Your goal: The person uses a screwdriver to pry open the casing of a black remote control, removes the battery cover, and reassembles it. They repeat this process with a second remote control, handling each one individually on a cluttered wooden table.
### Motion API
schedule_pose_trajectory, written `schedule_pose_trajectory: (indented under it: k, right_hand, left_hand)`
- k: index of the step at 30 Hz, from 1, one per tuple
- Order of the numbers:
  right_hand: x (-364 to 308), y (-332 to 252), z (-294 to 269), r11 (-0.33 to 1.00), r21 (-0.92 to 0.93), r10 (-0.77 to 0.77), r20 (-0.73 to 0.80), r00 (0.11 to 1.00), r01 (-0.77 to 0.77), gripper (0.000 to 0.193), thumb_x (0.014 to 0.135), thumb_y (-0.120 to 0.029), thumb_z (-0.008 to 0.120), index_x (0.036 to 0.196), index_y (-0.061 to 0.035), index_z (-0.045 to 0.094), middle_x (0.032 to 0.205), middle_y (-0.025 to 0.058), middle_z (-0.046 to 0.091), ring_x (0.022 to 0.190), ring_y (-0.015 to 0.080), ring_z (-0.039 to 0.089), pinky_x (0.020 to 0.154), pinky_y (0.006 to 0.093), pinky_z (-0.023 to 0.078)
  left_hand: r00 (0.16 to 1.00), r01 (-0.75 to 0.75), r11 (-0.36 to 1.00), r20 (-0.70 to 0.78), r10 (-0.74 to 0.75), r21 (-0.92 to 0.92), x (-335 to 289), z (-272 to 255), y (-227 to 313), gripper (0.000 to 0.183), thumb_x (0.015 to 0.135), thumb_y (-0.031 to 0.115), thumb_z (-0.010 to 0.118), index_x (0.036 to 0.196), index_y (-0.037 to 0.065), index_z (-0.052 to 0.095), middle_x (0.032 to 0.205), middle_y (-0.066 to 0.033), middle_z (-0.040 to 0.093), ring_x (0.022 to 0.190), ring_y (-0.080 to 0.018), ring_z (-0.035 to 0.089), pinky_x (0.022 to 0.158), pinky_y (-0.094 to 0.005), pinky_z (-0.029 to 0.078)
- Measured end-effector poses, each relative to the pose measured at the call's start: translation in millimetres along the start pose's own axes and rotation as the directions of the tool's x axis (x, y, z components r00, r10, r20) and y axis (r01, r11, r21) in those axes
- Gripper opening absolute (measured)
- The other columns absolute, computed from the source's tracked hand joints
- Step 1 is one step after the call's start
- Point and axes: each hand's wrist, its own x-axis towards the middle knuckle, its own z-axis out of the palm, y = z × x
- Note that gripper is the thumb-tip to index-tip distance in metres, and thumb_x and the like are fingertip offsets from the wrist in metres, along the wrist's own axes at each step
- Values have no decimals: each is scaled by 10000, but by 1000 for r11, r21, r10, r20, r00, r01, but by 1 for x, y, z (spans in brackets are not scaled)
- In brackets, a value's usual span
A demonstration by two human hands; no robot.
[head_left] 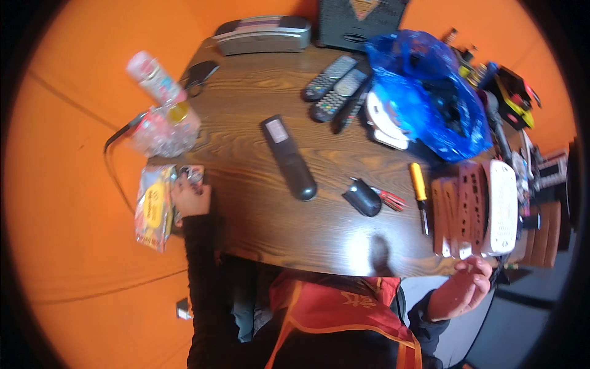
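Note:
At the table's left edge, my left hand [192,197] is closed on a small dark, shiny thing [195,175] that the fingers partly hide. Right beside it stands a colourful plastic packet [155,206] with a yellow patch. My right hand [464,292] hovers by the near right edge, fingers loosely bent and apart, with nothing in it. It is nearest to a stack of white router-like boxes [501,209]. A black remote control [289,158] lies face down mid-table. To its right are a dark curved piece [362,198] and a red-handled tool [391,200].
A yellow-handled screwdriver [419,190] lies left of the boxes. Several remote controls [335,95] lie near a blue plastic bag [430,92]. A silver device [264,35] and a black speaker-like box [359,24] stand at the back. A spray can [153,77] and clear plastic wrapping [163,138] are left.

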Motion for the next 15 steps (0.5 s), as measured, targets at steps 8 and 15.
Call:
schedule_pose_trajectory:
  k: [8,15]
  right_hand:
    - [9,-65,32,798,403,-584,334,740,448,130,865,-186,494,819,-180,616,833,0,525,800,158,490,680,297,408]
    - [-14,-136,4,107,334,-949,-246,196,937,330,913,-67,418,1237,-7,430,1330,121,414,1243,242,339,1040,420,274]
  left_hand:
    - [961,253,912,188,-201,-322,8,-22,16,553,627,86,652,1128,-18,443,898,-208,547,902,-358,533,773,-435,417]
    - [950,-291,944,-166,265,-158,-26,-46,62,619,809,242,568,1334,33,316,1402,-261,225,1295,-431,196,1012,-565,180]
